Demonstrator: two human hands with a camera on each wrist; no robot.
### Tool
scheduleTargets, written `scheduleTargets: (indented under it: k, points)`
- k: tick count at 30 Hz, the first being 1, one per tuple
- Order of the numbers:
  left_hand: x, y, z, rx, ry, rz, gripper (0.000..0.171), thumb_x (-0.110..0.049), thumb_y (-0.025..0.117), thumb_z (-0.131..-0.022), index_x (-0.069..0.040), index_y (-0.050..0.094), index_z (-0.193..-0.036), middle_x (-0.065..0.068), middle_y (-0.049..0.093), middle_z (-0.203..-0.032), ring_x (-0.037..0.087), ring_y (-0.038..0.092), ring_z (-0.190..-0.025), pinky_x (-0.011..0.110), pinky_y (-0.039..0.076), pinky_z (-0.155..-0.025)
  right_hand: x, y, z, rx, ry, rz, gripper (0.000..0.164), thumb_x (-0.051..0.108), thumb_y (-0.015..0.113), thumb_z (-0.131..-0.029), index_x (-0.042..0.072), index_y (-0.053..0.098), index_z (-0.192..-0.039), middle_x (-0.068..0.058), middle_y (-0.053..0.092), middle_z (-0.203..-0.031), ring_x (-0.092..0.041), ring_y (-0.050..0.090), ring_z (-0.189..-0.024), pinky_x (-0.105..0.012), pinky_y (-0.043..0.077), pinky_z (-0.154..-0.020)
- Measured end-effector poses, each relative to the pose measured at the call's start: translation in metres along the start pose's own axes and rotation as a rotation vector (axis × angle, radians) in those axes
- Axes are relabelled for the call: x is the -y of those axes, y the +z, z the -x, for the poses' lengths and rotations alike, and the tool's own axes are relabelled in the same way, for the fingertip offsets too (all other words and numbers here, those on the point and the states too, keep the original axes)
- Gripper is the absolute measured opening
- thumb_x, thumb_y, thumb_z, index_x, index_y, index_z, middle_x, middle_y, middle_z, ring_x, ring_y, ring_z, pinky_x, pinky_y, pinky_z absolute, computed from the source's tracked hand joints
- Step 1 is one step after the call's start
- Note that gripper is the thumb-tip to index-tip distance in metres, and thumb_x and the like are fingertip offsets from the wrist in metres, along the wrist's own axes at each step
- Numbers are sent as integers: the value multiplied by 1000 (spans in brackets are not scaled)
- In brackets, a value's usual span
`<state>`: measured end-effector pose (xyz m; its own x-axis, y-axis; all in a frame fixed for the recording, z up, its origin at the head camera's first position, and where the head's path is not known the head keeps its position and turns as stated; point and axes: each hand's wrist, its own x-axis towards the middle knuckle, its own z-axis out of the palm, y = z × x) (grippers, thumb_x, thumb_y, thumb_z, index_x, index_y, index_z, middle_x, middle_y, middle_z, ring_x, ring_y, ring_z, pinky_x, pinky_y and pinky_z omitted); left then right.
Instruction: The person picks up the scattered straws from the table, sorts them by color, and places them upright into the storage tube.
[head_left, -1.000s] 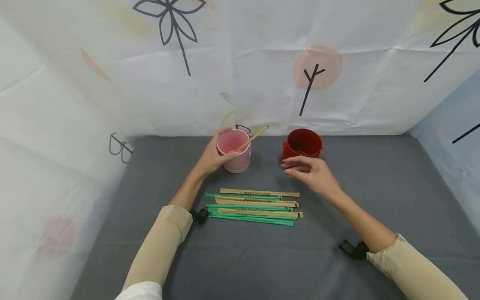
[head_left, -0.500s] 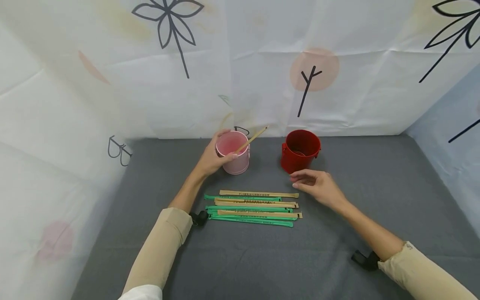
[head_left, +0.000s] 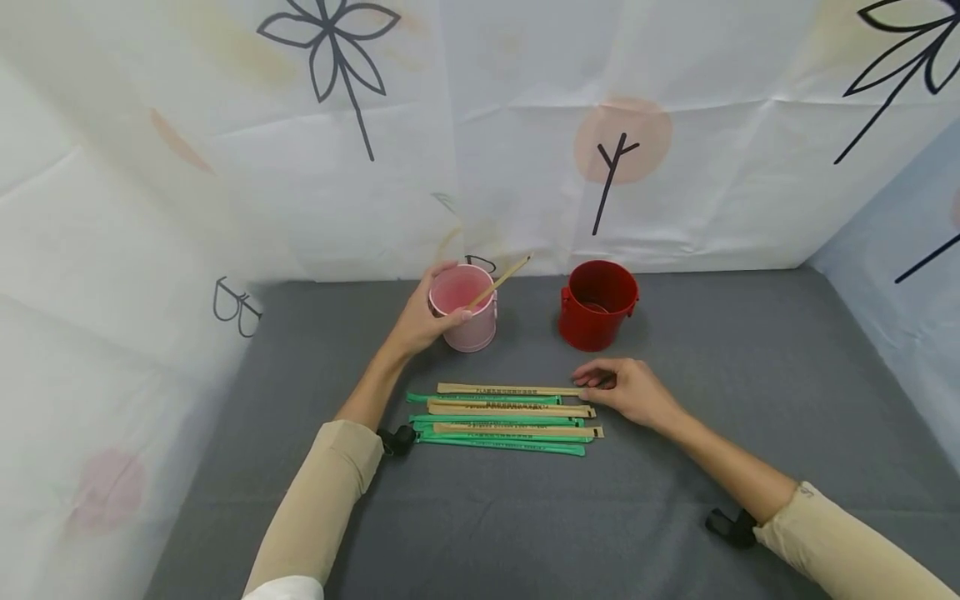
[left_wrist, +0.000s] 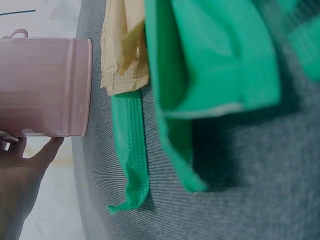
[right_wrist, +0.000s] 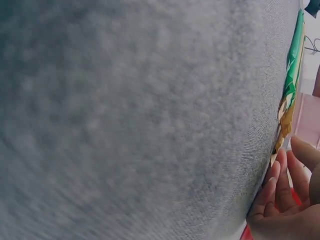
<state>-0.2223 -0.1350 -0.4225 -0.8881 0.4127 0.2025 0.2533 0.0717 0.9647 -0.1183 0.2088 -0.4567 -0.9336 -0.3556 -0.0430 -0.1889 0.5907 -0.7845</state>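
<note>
My left hand (head_left: 423,321) grips the small pink bucket (head_left: 474,332), fingers around its far side and thumb along the near rim. Leaning out of that bucket is a tan wrapped straw (head_left: 510,273). Several wrapped straws lie in a flat row on the cloth, some green (head_left: 501,447) and some tan (head_left: 517,430). At the right end of the farthest tan straw (head_left: 510,388) is my right hand (head_left: 633,392), its loosely bent fingers and thumb covering that end. Thumb and fingertips (right_wrist: 281,156) show slightly apart in the right wrist view.
A red bucket (head_left: 597,308) stands upright at the back, right of the pink one and beyond my right hand. Grey cloth (head_left: 487,525) covers the table. White patterned fabric (head_left: 510,183) rises behind both buckets and along the left.
My right hand has drawn back from the front of the red bucket, down to the end of the farthest tan straw. The left hand stays on the pink bucket.
</note>
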Motion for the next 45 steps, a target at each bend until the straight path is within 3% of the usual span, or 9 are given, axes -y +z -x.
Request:
scheduleTargets:
  k: [3,9,17,25,31,38,45]
  points:
    - [12,0,-2,2,22,21,84,2,75,-81,0,29,-151,32,45,-138,51,45,-125,66,37,-101,0,4,0,-7,-5,44,21,15,80,-85,12,76,-105,7,70,-93,-11,61,-82,-26,51,-73]
    - [32,-3,-6,-5,34,-17,82,-8,78,-83,-13,33,-151,19,50,-138,36,51,-124,56,44,-100,3,13,-2,-47,-37,104,16,15,83,-81,17,77,-96,9,65,-85,-10,57,-77,-27,49,-69]
    - [6,1,-1,5,10,34,84,4,74,-81,4,27,-150,33,44,-138,51,44,-126,66,36,-102,0,16,-3,-119,-52,107,6,17,82,-82,17,82,-88,12,66,-80,-8,56,-71,-25,46,-62]
    - [2,2,0,13,10,45,83,1,75,-82,3,27,-150,35,43,-138,53,43,-126,66,36,-101,3,14,-1,-160,-52,114,6,17,80,-85,15,80,-90,8,70,-87,-8,61,-77,-27,51,-70]
    - [1,2,0,12,4,45,83,3,73,-82,3,27,-150,35,42,-138,54,42,-126,67,36,-101,7,9,4,-201,-44,-10,8,11,76,-88,13,77,-95,2,73,-87,-13,64,-70,-25,52,-64]
    - [0,2,2,7,-1,29,83,1,74,-82,3,27,-150,33,43,-139,51,43,-127,64,38,-101,17,0,5,-228,-56,-230,12,7,76,-88,5,75,-100,-8,73,-93,-29,67,-78,-21,52,-66]
    - [-2,3,2,8,4,38,83,1,74,-82,4,26,-150,34,42,-140,51,42,-127,67,36,-102,31,-16,4,-279,-63,-300,13,9,75,-89,5,75,-101,-11,73,-94,-22,67,-80,-22,52,-68]
